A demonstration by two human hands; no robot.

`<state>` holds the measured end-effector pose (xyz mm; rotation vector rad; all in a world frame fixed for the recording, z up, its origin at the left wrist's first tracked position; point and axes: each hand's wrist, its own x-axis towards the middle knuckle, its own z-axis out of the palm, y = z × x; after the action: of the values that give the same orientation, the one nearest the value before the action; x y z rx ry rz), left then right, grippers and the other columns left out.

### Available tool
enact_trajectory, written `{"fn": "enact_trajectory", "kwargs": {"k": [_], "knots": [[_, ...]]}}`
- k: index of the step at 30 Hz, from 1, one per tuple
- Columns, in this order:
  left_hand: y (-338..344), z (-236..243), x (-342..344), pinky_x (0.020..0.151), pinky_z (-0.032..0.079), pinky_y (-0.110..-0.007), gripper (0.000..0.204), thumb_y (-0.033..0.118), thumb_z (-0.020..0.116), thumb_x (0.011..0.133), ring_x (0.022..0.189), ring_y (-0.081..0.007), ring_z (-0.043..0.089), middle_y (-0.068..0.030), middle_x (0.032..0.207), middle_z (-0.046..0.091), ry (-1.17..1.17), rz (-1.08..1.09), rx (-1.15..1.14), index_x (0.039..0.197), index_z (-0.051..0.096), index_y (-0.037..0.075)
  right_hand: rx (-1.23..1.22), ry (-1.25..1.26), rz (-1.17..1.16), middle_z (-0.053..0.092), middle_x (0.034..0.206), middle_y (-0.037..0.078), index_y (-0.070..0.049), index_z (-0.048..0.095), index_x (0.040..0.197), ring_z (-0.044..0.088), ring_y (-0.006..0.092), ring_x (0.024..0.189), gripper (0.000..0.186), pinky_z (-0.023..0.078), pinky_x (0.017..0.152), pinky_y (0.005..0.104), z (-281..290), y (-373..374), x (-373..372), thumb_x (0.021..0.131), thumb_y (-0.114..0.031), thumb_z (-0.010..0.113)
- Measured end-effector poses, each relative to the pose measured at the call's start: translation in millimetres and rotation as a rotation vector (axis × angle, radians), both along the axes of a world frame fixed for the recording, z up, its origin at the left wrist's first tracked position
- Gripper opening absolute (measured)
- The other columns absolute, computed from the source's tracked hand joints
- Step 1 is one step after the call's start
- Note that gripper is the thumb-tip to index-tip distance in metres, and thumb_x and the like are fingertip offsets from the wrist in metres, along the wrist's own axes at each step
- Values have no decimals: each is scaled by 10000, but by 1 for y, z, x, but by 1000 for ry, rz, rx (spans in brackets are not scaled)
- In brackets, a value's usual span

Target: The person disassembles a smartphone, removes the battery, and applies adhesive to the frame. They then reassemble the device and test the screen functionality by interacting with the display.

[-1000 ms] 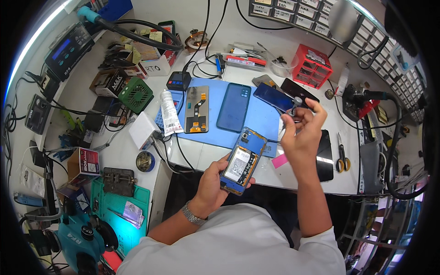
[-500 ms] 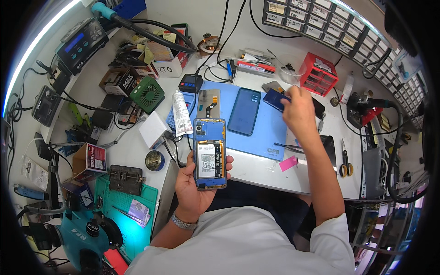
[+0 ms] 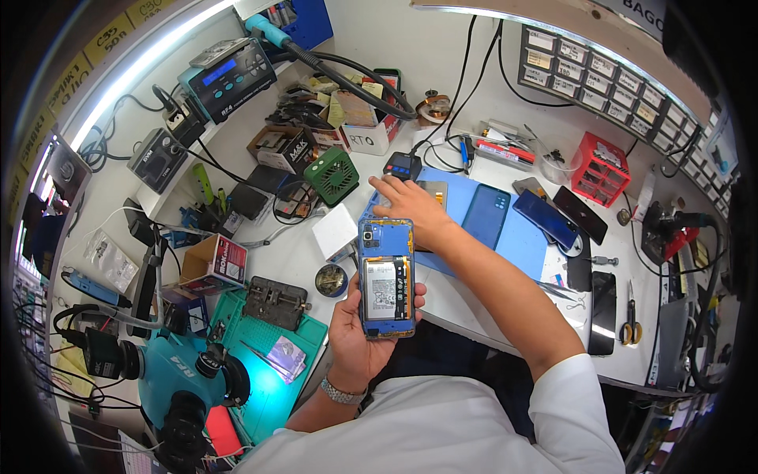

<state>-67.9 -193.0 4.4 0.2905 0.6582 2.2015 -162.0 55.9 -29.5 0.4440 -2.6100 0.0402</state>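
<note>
Cradling an opened phone (image 3: 387,276) back side up, the left hand (image 3: 355,336) has its palm beneath the lower half, with its fingertips curled around the right edge. The grip is closed on the phone's lower part; the upper end, with the camera, stands clear of the fingers and points away from the person. The back cover is off, and the pale battery (image 3: 381,288) shows between the two sides of the grip. A metal watch (image 3: 343,393) sits on the left wrist.

Just left of the phone stands a round tin (image 3: 331,280), and a little farther off, a white box (image 3: 335,231). The right hand (image 3: 417,212) is stretched out past the phone's upper end, back upward, fingers forward; whether they grasp anything cannot be told, since the hand covers what is below.

Right of that hand, a dark phone case (image 3: 485,217) lies on a blue mat (image 3: 517,251). A blue phone (image 3: 545,219) overlaps the mat's right side, with a black phone (image 3: 580,213) beside it. Farther back stand a green fan (image 3: 332,175) and a red drawer box (image 3: 600,170).
</note>
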Motion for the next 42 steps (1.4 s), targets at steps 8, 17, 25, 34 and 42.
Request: {"fn": "enact_trajectory", "kwargs": {"k": [8,17,25,34,42], "knots": [[7,-12,-5,1029,617,-523,533,372,315,1155,1281,-440,683,-349,1420,621,54,-65,-22,1590,390,73,-678,281,-302,708,1231,222,-32,634,1205,673,418,1123,443,514,985,540,27,25,61,793,108,712],[29,-21,22,976,609,-518,640,399,298,1121,1174,-397,714,-321,1377,650,-205,-189,-114,1575,465,-19,-229,-9,-802,715,1000,136,-95,800,1136,659,329,1029,286,472,907,453,29,54,201,858,-44,757],[47,-32,40,1135,459,-735,663,384,330,1112,1404,-530,562,-369,1548,516,-335,-479,-174,1634,389,-20,-582,111,-839,728,1151,172,-70,810,1169,661,380,1164,279,538,1017,463,6,70,266,891,-43,805],[71,-51,48,899,649,-495,676,401,243,1098,1104,-360,746,-304,1326,685,-266,-622,-252,1577,453,-28,-718,-197,-1716,747,1172,317,140,558,1323,731,462,1155,572,583,971,499,13,190,308,968,-282,709],[77,-58,49,831,643,-476,664,401,265,1090,1004,-349,755,-306,1263,705,-292,-628,-389,1545,489,-27,-1006,304,-1429,736,1153,295,103,467,1460,764,389,1116,608,606,944,450,23,176,313,922,-119,642]]}}
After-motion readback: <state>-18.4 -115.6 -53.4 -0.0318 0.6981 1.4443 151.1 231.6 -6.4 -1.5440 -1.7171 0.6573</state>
